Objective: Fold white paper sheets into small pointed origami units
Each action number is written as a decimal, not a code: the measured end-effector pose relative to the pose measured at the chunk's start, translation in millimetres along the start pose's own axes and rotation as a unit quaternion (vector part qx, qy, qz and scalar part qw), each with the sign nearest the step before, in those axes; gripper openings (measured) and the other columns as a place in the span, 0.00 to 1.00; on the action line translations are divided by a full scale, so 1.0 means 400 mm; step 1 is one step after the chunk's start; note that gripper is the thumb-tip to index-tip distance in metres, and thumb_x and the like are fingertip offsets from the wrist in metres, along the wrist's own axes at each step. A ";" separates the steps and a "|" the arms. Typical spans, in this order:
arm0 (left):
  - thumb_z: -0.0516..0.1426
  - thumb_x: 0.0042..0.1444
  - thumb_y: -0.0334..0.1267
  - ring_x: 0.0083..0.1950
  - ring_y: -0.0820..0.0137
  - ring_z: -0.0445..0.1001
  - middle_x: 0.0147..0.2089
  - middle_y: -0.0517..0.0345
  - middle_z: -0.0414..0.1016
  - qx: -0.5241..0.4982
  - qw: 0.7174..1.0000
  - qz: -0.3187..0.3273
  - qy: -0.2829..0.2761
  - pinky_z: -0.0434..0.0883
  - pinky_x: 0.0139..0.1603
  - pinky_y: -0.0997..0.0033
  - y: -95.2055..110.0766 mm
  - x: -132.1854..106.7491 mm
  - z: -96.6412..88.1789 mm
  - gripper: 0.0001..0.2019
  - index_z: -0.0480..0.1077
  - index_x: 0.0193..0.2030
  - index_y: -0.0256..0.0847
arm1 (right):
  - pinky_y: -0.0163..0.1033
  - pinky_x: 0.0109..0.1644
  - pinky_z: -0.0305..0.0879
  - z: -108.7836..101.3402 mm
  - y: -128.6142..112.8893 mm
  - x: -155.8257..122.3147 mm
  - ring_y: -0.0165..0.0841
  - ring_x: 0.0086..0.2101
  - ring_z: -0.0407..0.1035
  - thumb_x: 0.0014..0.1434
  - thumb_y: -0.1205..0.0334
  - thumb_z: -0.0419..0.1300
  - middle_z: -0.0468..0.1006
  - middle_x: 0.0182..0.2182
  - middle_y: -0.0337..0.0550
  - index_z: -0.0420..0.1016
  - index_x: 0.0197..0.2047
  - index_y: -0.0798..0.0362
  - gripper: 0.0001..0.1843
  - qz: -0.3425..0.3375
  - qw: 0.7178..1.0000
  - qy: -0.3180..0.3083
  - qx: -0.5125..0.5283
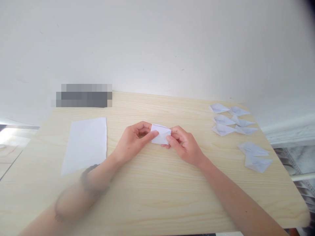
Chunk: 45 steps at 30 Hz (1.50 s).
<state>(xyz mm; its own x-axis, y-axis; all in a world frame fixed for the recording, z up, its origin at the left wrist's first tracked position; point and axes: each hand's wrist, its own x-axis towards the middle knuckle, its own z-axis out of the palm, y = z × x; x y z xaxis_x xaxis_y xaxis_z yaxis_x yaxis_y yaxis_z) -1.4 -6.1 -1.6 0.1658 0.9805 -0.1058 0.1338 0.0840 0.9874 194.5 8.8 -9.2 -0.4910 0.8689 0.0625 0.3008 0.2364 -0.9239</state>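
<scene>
Both my hands hold one small folded white paper piece (pixel 161 133) just above the middle of a light wooden table (pixel 157 183). My left hand (pixel 133 141) pinches its left side, index finger laid along the fold. My right hand (pixel 183 144) grips its right edge with thumb and fingers. A bracelet sits on my left wrist.
A stack of flat white paper sheets (pixel 85 144) lies to the left of my hands. Several finished folded paper shapes (pixel 231 121) lie at the table's far right, with two more (pixel 256 157) nearer the right edge. A white wall rises behind the table.
</scene>
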 end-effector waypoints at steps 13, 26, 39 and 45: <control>0.59 0.52 0.46 0.36 0.70 0.72 0.38 0.58 0.76 0.057 0.998 -0.001 -0.041 0.67 0.34 0.75 0.001 -0.006 -0.001 0.14 0.71 0.43 0.41 | 0.31 0.23 0.53 -0.009 -0.003 0.003 0.23 0.19 0.57 0.58 0.60 0.54 0.72 0.21 0.36 0.68 0.27 0.54 0.10 0.001 0.999 -0.006 -0.040; 0.62 0.48 0.45 0.33 0.70 0.73 0.33 0.58 0.77 0.025 0.999 -0.021 -0.034 0.67 0.31 0.74 -0.001 -0.009 0.002 0.15 0.71 0.39 0.39 | 0.31 0.23 0.52 -0.008 -0.009 -0.006 0.23 0.19 0.56 0.60 0.61 0.53 0.70 0.20 0.35 0.68 0.25 0.54 0.13 -0.021 0.998 -0.010 -0.052; 0.60 0.51 0.45 0.41 0.63 0.75 0.35 0.57 0.78 0.045 0.997 -0.009 -0.055 0.69 0.41 0.67 -0.011 -0.009 -0.003 0.13 0.75 0.38 0.38 | 0.30 0.26 0.54 -0.010 -0.010 0.002 0.23 0.22 0.60 0.59 0.63 0.54 0.70 0.20 0.35 0.67 0.23 0.55 0.13 -0.032 0.998 -0.004 -0.059; 0.58 0.53 0.45 0.38 0.66 0.74 0.36 0.55 0.78 0.036 0.999 0.012 -0.035 0.69 0.39 0.70 -0.003 -0.002 -0.001 0.12 0.75 0.36 0.37 | 0.30 0.27 0.56 -0.012 -0.002 0.003 0.23 0.22 0.60 0.58 0.62 0.55 0.70 0.20 0.35 0.67 0.24 0.55 0.11 -0.031 0.998 0.001 -0.059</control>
<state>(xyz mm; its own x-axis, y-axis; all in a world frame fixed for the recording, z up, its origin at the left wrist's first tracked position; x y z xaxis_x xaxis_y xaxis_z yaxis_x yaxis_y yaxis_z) -2.1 -6.9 -2.8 0.2377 0.9670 -0.0918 0.1985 0.0442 0.9791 197.6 11.9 -6.4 -0.5093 0.8523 0.1191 0.3637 0.3387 -0.8677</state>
